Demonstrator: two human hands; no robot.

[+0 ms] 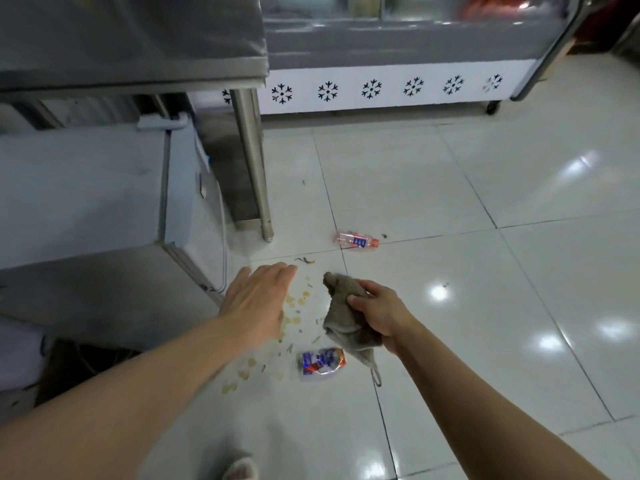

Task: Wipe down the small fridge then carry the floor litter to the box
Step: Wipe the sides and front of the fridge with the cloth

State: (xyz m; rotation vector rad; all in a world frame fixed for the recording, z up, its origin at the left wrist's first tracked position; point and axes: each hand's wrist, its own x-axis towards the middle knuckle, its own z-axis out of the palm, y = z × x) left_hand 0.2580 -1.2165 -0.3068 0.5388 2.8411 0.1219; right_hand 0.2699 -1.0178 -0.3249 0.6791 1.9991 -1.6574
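Observation:
The small grey fridge (79,192) stands at the left under a steel table. My right hand (379,311) grips a crumpled grey-brown cloth (343,315) in mid air over the floor. My left hand (258,299) is stretched out flat, fingers straight, holding nothing, just right of the fridge's corner. On the white floor tiles lie a small plastic bottle (356,240) with a blue label and a crushed blue, red and white wrapper (322,363). Yellowish scraps and bits of peel (294,306) are scattered beneath my hands.
A steel table leg (254,168) stands beside the fridge. A display freezer with snowflake marks (381,88) runs along the back, on castors. A dark opening and cardboard (79,365) show at lower left. A foot (240,469) shows at the bottom edge.

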